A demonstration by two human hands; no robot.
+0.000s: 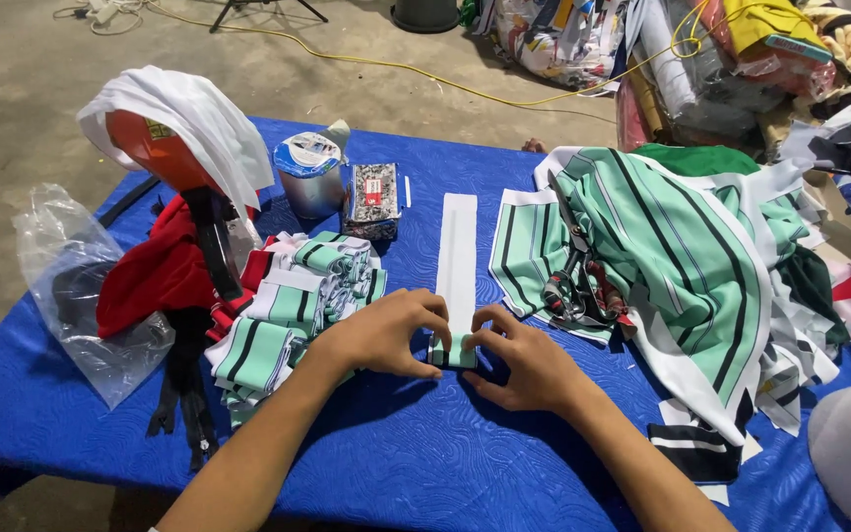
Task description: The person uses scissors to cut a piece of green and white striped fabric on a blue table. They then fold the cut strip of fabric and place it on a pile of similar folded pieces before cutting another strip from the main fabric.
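Both your hands — left hand (378,335), right hand (529,366) — pinch the fabric strip's (457,258) folded near end; probably light, limp — grip by the fold.

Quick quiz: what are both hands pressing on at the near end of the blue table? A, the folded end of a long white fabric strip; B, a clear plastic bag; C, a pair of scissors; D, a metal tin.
A: the left hand and right hand pinch the folded end of the white fabric strip, where green stripes show.
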